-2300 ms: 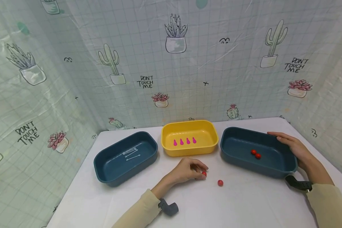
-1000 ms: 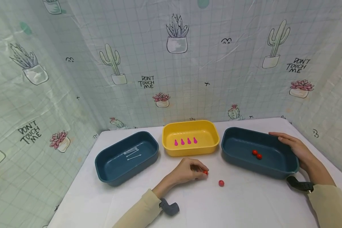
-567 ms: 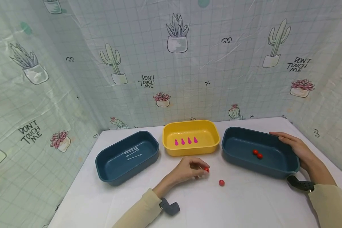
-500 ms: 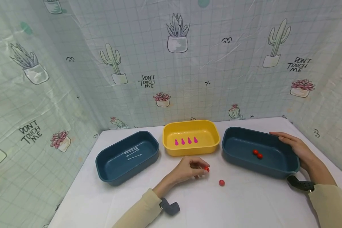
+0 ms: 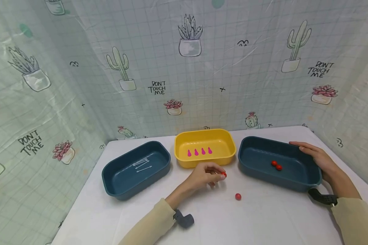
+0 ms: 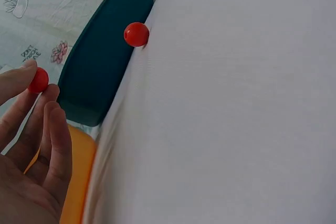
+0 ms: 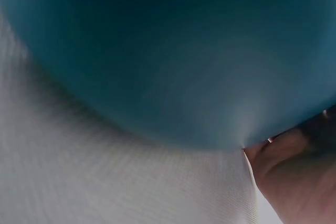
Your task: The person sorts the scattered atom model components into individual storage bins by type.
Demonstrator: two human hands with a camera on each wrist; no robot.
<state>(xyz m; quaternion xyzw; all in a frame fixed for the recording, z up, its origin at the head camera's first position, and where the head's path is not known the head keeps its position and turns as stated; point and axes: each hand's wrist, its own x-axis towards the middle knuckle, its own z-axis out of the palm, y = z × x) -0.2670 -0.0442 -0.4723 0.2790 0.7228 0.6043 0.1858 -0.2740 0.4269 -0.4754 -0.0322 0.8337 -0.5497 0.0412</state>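
My left hand pinches a round red bead between thumb and fingertips, just above the cloth in front of the yellow tray. Another red bead lies on the white cloth, nearer me and to the right of that hand. Two more red beads sit together in the dark blue tray on the right. At that tray's right end rests my right hand, fingers stretched along the far corner of its rim. In the right wrist view the tray's wall hides most of this hand.
Several pink pear-shaped pieces lie in a row in the yellow tray. A second dark blue tray on the left holds several thin pale rods. A patterned curtain hangs behind the table.
My left hand has lifted the pinched bead off the cloth and moved it slightly away from me, towards the trays. The right hand and the trays have stayed in place.
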